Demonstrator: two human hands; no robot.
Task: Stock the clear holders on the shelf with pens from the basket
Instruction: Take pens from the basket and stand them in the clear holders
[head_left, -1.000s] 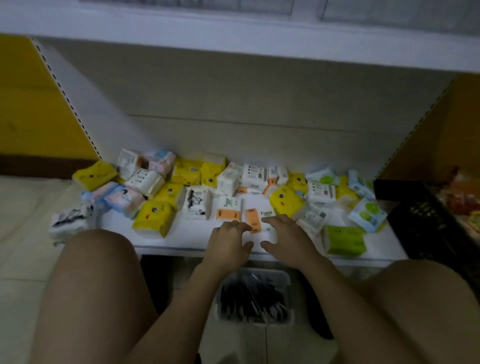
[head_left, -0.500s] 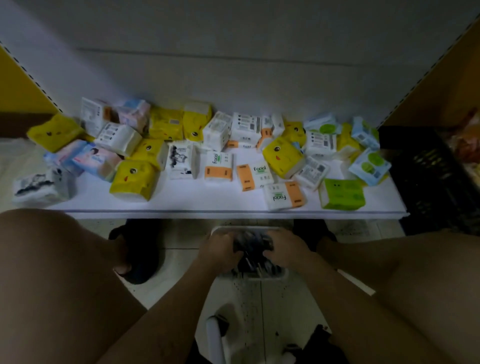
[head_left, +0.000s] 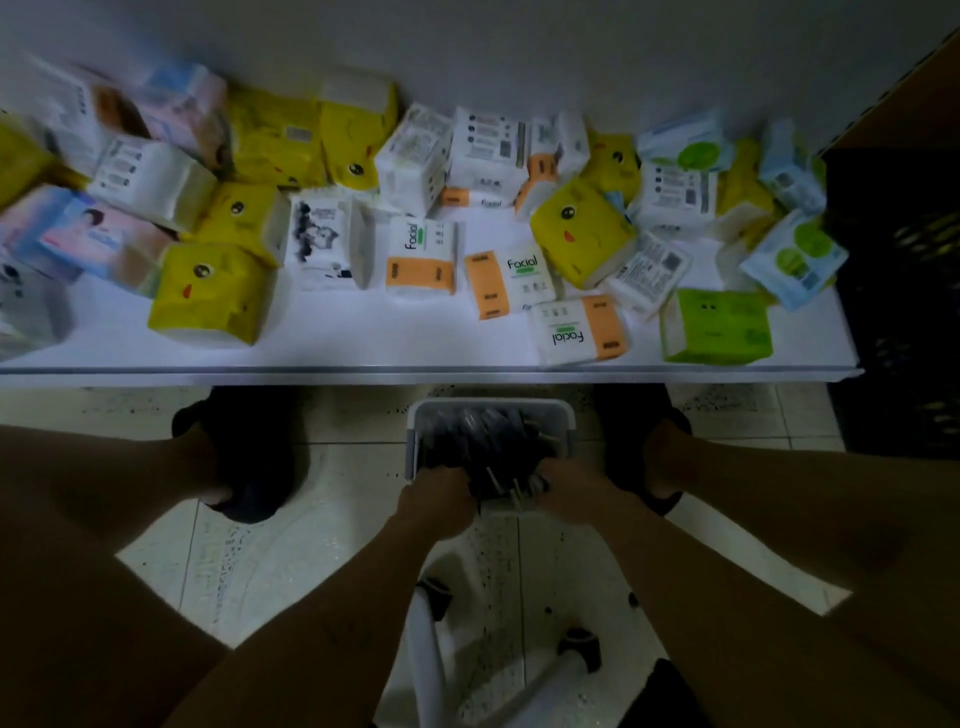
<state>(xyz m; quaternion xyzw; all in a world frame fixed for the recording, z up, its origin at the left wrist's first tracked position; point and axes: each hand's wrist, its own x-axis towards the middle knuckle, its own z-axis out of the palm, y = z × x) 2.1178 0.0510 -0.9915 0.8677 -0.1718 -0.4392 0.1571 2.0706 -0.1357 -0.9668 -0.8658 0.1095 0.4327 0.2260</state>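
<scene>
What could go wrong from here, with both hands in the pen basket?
The left hand and right hand both reach into the loose dark pens in the white plastic basket; a big two-handed grip may spill some onto the tiled floor.
No clear holders show on the white shelf; the orange-and-white Facial tissue pack at its edge could get knocked off.

"What is lying on the white shelf (head_left: 363, 353)?"

"Tissue packs are crowding it: yellow ones (head_left: 213, 291), orange-and-white Facial packs (head_left: 422, 260) near the middle, and a green pack (head_left: 717, 327) sitting by the front edge on the right."

"And the tiled floor (head_left: 322, 519)?"

"A white basket (head_left: 491, 408) of pens (head_left: 467, 441) is standing there, just below the shelf's front edge."
</scene>
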